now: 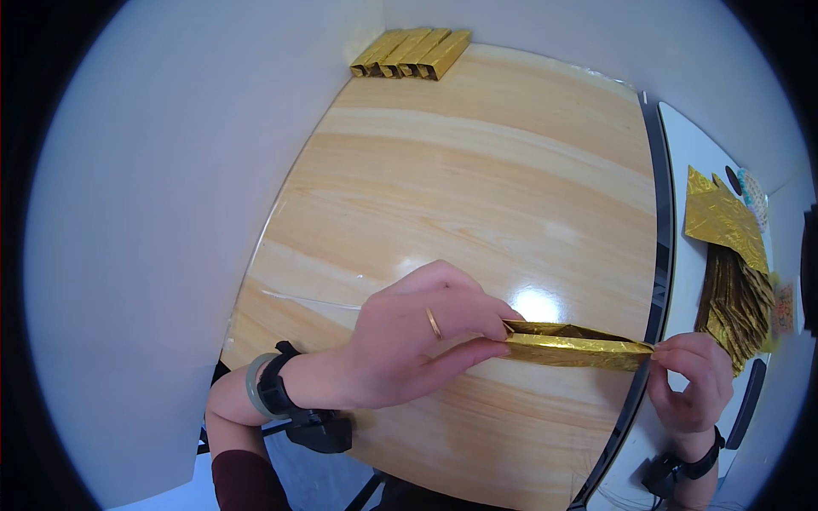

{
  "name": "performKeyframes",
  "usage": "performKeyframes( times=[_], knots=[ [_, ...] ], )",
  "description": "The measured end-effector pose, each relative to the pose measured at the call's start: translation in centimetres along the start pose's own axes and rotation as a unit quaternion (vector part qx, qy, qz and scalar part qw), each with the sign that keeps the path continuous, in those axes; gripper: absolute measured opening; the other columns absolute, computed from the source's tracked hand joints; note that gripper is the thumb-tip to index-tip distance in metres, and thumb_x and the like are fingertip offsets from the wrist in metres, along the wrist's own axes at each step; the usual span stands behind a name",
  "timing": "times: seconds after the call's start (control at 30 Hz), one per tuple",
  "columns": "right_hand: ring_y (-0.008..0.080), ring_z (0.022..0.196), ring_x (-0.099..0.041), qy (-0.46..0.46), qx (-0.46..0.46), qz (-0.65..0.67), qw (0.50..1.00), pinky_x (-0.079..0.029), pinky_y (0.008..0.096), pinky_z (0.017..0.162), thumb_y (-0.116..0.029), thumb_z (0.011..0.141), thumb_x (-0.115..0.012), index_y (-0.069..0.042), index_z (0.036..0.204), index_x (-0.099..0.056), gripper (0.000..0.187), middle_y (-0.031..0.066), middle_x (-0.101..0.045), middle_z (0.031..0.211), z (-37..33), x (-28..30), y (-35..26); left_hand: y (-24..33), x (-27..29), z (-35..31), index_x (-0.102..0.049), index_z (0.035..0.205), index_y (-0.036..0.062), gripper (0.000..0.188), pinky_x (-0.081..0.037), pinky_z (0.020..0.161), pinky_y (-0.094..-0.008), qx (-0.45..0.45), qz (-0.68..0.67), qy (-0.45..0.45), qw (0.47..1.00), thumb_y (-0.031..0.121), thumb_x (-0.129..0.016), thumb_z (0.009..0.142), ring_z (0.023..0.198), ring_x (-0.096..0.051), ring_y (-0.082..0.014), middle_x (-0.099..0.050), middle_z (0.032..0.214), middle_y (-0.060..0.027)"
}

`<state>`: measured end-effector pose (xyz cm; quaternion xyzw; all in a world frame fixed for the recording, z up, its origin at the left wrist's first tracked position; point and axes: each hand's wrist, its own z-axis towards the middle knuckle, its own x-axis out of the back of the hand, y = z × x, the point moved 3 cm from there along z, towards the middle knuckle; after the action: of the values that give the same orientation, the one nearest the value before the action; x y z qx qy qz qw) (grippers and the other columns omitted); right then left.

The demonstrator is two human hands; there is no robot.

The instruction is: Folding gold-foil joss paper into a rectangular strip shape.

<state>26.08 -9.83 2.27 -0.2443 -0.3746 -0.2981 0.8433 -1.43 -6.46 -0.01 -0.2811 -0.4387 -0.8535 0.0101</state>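
A folded piece of gold foil paper (579,346) stretches between my two hands, above the wooden table's right front part. Its upper side gapes a little, showing a darker inside. My left hand (426,336), with a ring on one finger, pinches the paper's left end between thumb and fingers. At the right end, my right hand (692,379) grips the tip between thumb and fingertips.
Several folded gold foil bars (411,54) stand in a row at the table's (477,187) far left corner. On the white surface at right lie a gold foil sheet (724,217) and a fanned stack of folded gold papers (734,302). White partitions (170,213) rise around the table.
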Motion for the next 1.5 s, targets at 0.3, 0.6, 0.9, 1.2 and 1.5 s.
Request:
performKeyframes(
  times=[0.3,0.6,0.9,1.2,1.5],
  knots=[
    [0.0208,0.065,-0.064,-0.016,0.004,-0.007,1.000,-0.047,0.0276,0.054,0.007,0.062,-0.076,-0.007,0.094,-0.061,0.038,0.0062,-0.065,0.076,-0.2,0.3,-0.2,0.4,0.5,0.1,-0.070,0.091,0.0055,0.026,-0.050,0.066,-0.0294,-0.071,0.055,0.012,0.996,0.000,-0.083,0.069,0.081,-0.061,-0.0215,-0.071,0.088,-0.0056],
    [0.0208,0.063,-0.063,-0.048,-0.002,0.056,0.997,-0.046,0.0276,0.051,0.002,0.065,-0.076,-0.007,0.095,-0.065,0.033,0.0045,-0.063,0.076,0.2,0.0,0.3,1.2,0.6,0.5,-0.073,0.095,0.0115,0.032,-0.050,0.063,-0.0279,-0.092,0.152,-0.020,0.984,0.000,-0.082,0.067,0.078,-0.058,-0.0198,-0.068,0.085,-0.0011],
    [0.0198,0.068,-0.066,-0.033,-0.019,0.126,0.991,-0.049,0.0265,0.053,0.000,0.066,-0.075,-0.009,0.090,-0.067,0.027,0.0053,-0.065,0.081,-0.3,-0.6,0.9,0.9,0.6,0.4,-0.073,0.086,0.0116,0.024,-0.049,0.067,-0.0283,-0.081,0.108,-0.040,0.990,0.001,-0.082,0.067,0.081,-0.058,-0.0212,-0.069,0.087,-0.0014],
    [0.0193,0.069,-0.065,-0.047,-0.060,0.208,0.975,-0.051,0.0265,0.055,0.004,0.069,-0.073,-0.008,0.089,-0.068,0.024,0.0067,-0.068,0.091,0.3,-0.6,1.3,0.8,0.8,0.6,-0.074,0.087,0.0077,0.023,-0.050,0.066,-0.0286,-0.073,0.089,-0.039,0.993,-0.001,-0.080,0.067,0.079,-0.059,-0.0222,-0.070,0.086,-0.0033],
    [0.0194,0.072,-0.065,-0.063,-0.147,0.256,0.953,-0.051,0.0272,0.060,0.005,0.071,-0.072,-0.006,0.083,-0.070,0.016,0.0074,-0.070,0.086,0.3,-0.1,1.7,0.7,0.7,0.6,-0.070,0.081,0.0068,0.019,-0.048,0.069,-0.0309,-0.067,0.061,-0.050,0.995,-0.007,-0.074,0.068,0.080,-0.058,-0.0234,-0.071,0.085,-0.0066]
  ],
)
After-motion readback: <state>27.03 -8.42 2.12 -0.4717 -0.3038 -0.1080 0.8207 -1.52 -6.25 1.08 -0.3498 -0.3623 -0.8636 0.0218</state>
